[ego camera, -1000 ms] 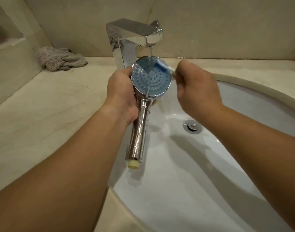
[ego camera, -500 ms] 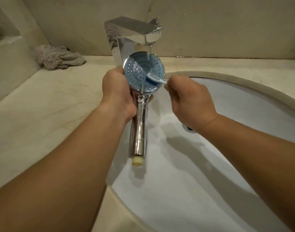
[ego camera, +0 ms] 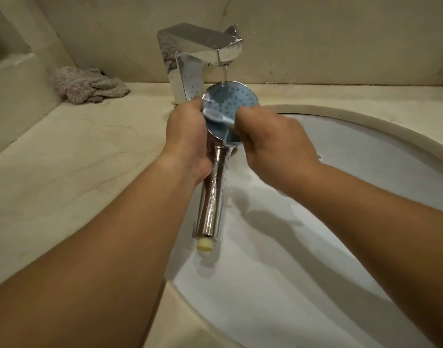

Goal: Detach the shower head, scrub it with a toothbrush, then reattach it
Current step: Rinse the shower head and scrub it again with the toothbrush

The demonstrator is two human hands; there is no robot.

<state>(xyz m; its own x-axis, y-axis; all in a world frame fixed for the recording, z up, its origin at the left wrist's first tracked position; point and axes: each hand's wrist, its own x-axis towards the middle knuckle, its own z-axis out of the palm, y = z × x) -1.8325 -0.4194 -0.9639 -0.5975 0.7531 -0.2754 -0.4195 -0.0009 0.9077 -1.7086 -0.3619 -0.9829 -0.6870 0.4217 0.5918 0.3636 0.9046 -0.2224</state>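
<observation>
While head view is only angle: shower head point(ego camera: 229, 106) off hose, held over sink point(ego camera: 366, 136) under running faucet point(ego camera: 203, 46), so detach done. Left hand point(ego camera: 187, 136) wraps neck just below blue face, handle pointing down toward viewer. Right hand point(ego camera: 273, 139) pinches toothbrush point(ego camera: 216, 116), bristles on left part of face. Judgement: mid-scrub. Left: finish scrubbing, likely rinse, reattach. Hose not in view.
</observation>
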